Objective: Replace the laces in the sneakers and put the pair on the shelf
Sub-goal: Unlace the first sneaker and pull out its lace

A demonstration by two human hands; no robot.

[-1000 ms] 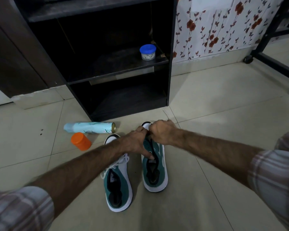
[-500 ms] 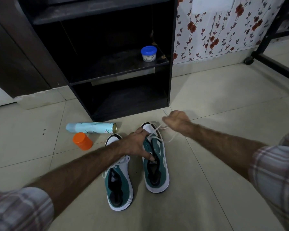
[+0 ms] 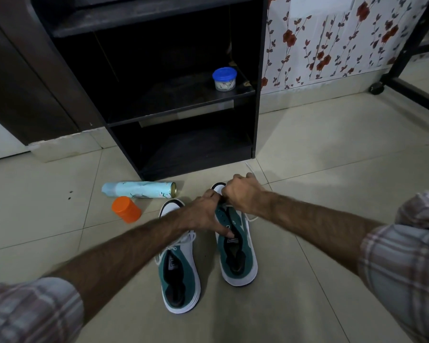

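Right hand: the right hand (image 3: 242,194) is curled in a loose fist over the toe end of the right sneaker (image 3: 235,246), fingers closed on the white lace (image 3: 254,217), which trails out past the wrist and beyond the knuckles onto the tile.
Left hand: the left hand (image 3: 206,214) lies across the same shoe's eyelet rows, fingers mostly straight; one fingertip presses the tongue near the collar while thumb and forefinger meet the right hand at the toe. Whether they pinch the lace there cannot be told.
Sneakers: both green-and-white shoes stand side by side on the floor (image 3: 332,169), toes toward the shelf unit. The left sneaker (image 3: 177,263) carries white lacing, partly covered by the left forearm; the right sneaker's visible eyelets are bare.
Shelf unit: the dark shelf unit (image 3: 178,115) stands just beyond the toes, its lower shelf open.
Jar: a blue-lidded jar (image 3: 224,79) sits at the right end of the middle shelf.
Floor clutter: a pale blue spray can (image 3: 139,189) lies on its side left of the shoes, an orange cap (image 3: 126,209) just in front of it.
Background: floral wallpaper (image 3: 332,45) to the right, with a black frame (image 3: 406,58) on a caster beside it.
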